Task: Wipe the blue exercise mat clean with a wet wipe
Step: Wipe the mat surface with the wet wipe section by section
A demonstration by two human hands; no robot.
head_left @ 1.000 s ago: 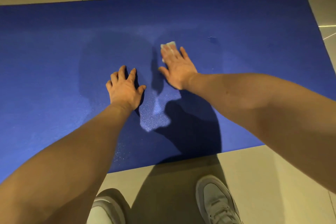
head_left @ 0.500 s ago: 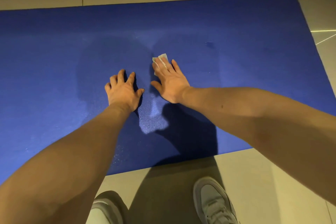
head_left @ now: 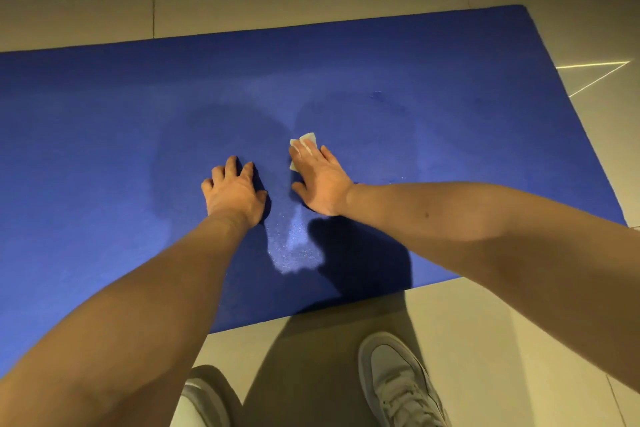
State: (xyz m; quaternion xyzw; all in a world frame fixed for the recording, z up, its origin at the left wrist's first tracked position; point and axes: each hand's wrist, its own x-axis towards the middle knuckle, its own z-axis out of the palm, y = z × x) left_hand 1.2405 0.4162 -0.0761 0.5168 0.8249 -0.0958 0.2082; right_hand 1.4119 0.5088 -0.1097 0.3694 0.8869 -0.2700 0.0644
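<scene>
Right hand (head_left: 320, 184) flat on wet wipe (head_left: 306, 142); left hand (head_left: 233, 194) braced on blue mat (head_left: 104, 132).

Right fingers lie straight and press the wipe onto the mat without grasping it; a white corner shows past the fingertips. The left hand rests just beside the right thumb, apart from it, fingers bent, tips on the mat, holding nothing. A shiny patch (head_left: 294, 250) lies between the wrists. Behind both hands, a grey shoe (head_left: 394, 378) stands on the tiled floor (head_left: 502, 340).

mat (head_left: 104, 149) on floor (head_left: 485, 340) | R hand (head_left: 320, 180) on wipe (head_left: 306, 142) | L hand (head_left: 235, 192) beside
</scene>
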